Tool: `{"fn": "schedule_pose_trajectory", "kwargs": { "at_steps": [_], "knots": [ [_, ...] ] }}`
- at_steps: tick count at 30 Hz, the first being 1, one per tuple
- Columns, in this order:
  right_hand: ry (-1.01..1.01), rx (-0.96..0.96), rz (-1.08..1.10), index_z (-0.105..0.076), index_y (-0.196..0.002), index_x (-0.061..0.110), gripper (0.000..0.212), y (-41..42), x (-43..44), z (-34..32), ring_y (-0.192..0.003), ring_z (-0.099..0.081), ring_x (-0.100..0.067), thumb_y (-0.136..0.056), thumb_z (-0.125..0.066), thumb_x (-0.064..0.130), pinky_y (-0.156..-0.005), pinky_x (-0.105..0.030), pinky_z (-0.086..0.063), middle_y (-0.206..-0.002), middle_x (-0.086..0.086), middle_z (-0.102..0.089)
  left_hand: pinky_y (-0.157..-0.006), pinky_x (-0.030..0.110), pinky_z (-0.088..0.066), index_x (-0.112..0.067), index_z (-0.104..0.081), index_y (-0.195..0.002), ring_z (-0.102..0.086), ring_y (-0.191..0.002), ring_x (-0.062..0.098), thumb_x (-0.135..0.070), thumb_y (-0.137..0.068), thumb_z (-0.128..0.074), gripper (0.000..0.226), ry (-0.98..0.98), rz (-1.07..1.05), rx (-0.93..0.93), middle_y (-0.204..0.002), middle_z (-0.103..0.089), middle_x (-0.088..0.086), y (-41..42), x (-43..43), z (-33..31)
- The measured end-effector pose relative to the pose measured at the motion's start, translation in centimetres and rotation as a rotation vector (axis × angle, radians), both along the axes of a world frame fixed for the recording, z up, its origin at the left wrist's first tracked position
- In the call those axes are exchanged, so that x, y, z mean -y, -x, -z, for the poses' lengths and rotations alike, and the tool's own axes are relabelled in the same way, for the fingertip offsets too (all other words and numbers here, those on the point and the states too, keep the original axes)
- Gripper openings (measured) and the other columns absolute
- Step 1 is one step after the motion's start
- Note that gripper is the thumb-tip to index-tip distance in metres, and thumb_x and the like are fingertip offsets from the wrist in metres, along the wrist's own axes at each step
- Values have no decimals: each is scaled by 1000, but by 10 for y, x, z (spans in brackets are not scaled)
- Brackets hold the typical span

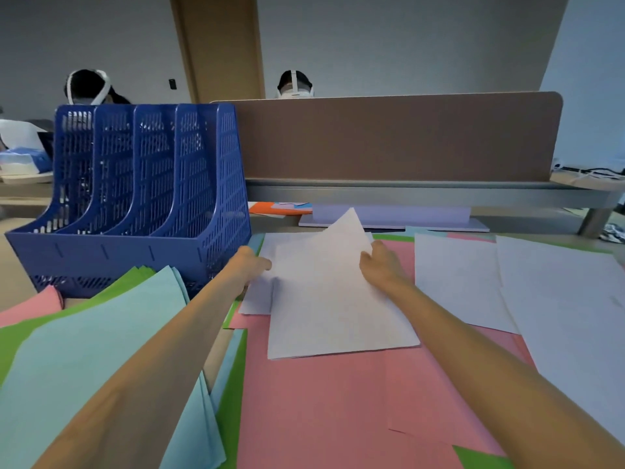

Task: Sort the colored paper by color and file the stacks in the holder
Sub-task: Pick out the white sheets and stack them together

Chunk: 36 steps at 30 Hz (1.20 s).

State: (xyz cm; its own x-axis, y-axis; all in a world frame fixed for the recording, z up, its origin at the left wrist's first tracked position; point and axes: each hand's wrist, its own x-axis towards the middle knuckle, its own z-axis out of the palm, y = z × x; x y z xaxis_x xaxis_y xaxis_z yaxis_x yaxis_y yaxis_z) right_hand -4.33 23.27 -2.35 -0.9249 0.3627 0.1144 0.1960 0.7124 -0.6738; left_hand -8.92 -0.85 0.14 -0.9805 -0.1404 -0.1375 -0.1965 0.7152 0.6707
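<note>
So far the blue slotted plastic file holder looks empty; both hands, left and right, grip a small stack of white sheets lying on pink paper; light blue sheets, green ones and more white lie scattered across the desk, so sorting seems barely begun.
</note>
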Motion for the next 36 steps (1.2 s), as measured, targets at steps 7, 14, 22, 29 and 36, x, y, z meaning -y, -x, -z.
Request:
{"fn": "schedule_pose_trajectory", "kwargs": {
  "at_steps": [7, 14, 22, 29, 36],
  "knots": [
    [221, 2, 116, -56, -109, 5, 28, 4, -18, -3, -91, -61, -32, -87, -40, 12, -76, -35, -49, -104, -13, -64, -73, 34, -54, -3, -49, -121, -55, -91, 25, -10, -85, -66, 41, -330, -59, 26, -106, -56, 13, 2, 1, -2],
    [448, -31, -8, -54, -72, 17, 18, 11, -2, -8, -60, -51, -20, -81, -43, 6, -51, -23, -36, -68, 0, -54, -100, 39, -39, -9, -31, -142, -43, -120, 29, -28, -91, -62, 62, -232, 30, 97, -139, -39, 8, -2, -15, -2],
    [646, -116, -51, -62, -89, 15, 8, 12, -6, -6, -73, -64, -19, -81, -63, 16, -65, -27, -50, -86, -1, -68, -81, 35, -55, -16, -45, -126, -63, -101, 20, -4, -91, -59, 40, -646, 305, -238, -124, -61, 6, -20, -12, -9],
    [685, -345, -155, -59, -112, 17, 33, -13, 0, -49, -87, -68, -11, -84, -73, 27, -70, -27, -54, -103, 5, -69, -95, 32, -47, -19, -41, -133, -56, -110, 15, -15, -98, -50, 36, -709, 304, -410, -122, -56, -6, -48, -2, -40],
    [291, -716, -139, -52, -94, 12, 10, -76, 9, -102, -73, -57, -12, -96, -56, 21, -64, -24, -46, -83, 6, -61, -47, 19, -31, -16, -42, -99, -36, -58, 13, -12, -98, -39, 5, -573, 283, -673, -72, -43, -2, -85, -16, -67]
  ]
}}
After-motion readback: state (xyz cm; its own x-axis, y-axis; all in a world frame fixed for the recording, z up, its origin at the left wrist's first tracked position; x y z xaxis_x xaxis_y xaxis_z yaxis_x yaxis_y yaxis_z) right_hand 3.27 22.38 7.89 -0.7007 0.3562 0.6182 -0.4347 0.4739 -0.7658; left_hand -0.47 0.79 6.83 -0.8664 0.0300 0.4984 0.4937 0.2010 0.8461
